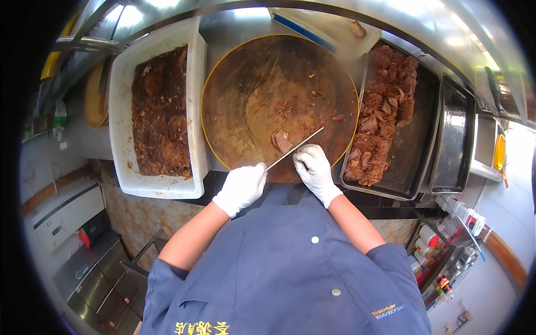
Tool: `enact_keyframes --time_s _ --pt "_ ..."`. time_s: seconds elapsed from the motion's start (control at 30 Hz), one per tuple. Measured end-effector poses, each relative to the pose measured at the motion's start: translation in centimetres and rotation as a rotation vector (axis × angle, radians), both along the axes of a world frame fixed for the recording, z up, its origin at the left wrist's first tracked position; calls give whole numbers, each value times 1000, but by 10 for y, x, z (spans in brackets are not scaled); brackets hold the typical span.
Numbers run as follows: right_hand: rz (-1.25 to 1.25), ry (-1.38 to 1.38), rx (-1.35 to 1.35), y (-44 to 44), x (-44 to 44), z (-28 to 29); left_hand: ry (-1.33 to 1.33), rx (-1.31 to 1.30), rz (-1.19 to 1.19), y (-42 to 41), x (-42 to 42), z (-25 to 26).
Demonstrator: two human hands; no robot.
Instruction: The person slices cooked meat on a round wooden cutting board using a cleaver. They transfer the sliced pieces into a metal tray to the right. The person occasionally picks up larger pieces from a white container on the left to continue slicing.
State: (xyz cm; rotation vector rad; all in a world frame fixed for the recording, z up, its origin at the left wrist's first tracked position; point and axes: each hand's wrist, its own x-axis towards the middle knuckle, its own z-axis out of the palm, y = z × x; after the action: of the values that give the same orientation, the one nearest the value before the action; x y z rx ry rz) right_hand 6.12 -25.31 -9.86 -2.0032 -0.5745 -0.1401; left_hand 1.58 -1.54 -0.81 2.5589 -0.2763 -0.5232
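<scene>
A round wooden chopping block (238, 88) with a yellow rim stands before me, strewn with meat crumbs. My left hand (243, 186), in a white glove, grips a thin, straight, pale blade (295, 148), apparently a knife seen edge-on; its handle is hidden in my fist. The blade slants up to the right across the block. Just beyond it lies a piece of cooked meat (281, 141). My right hand (315, 171), also gloved, is curled close to the blade's near side, at the block's front edge. Whether its fingers pinch something is hidden.
To the left stands a white plastic tub (197, 104) of dark, sauced meat (161, 117). At right, a black metal tray (412, 155) holds heaped sliced meat (372, 130), beside another dark tray (452, 138). A blue-edged board (301, 31) lies behind the block. Metal rails (259, 5) cross the far side.
</scene>
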Motion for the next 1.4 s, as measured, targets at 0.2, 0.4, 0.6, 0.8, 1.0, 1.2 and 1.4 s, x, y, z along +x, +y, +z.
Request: enact_keyframes --time_s 0.2,0.4,0.6,0.8,1.0,1.2,1.4 --pt "-54 -9 10 5 0 -5 -62 56 -15 8 -11 57" --pt "-88 33 39 9 0 0 -122 109 -90 17 -25 69" --pt "-58 15 33 9 -2 -7 35 20 -42 6 -5 45" --pt "-60 35 46 4 0 -12 51 64 -58 13 -16 49" --pt "-41 42 44 4 -2 -6 80 65 -16 -4 -8 -18" --pt "-43 51 54 0 -2 -8 70 -1 39 0 2 4" --pt "-78 -6 6 3 -3 -18 136 16 44 1 -2 62"
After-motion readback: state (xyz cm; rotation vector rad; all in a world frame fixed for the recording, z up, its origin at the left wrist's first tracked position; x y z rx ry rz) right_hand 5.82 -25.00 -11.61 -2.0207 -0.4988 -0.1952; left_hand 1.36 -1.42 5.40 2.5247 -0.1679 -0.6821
